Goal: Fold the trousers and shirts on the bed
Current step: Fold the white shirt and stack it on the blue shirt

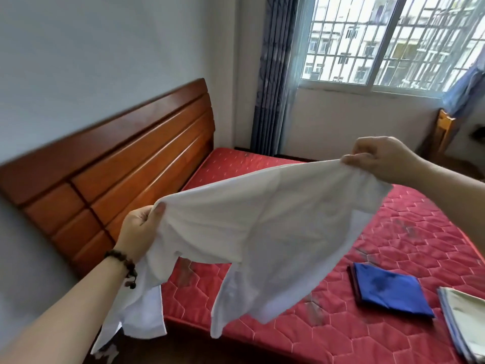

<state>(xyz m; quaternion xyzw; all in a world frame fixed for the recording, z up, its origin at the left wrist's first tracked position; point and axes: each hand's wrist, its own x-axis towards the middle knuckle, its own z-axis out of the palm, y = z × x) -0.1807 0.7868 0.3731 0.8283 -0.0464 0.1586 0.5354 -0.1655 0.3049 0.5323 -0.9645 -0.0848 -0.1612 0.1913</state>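
white shirt [262,222]; red hexagon-quilted mattress [393,232]; blue folded garment [388,290]

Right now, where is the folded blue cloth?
In the head view, the folded blue cloth lies at lower right on the red mattress, just left of a pale folded garment.

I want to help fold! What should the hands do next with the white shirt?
Probably lower the shirt flat onto the bare mattress. Both the left hand and right hand hold it stretched in the air, so it likely needs laying down before folding.
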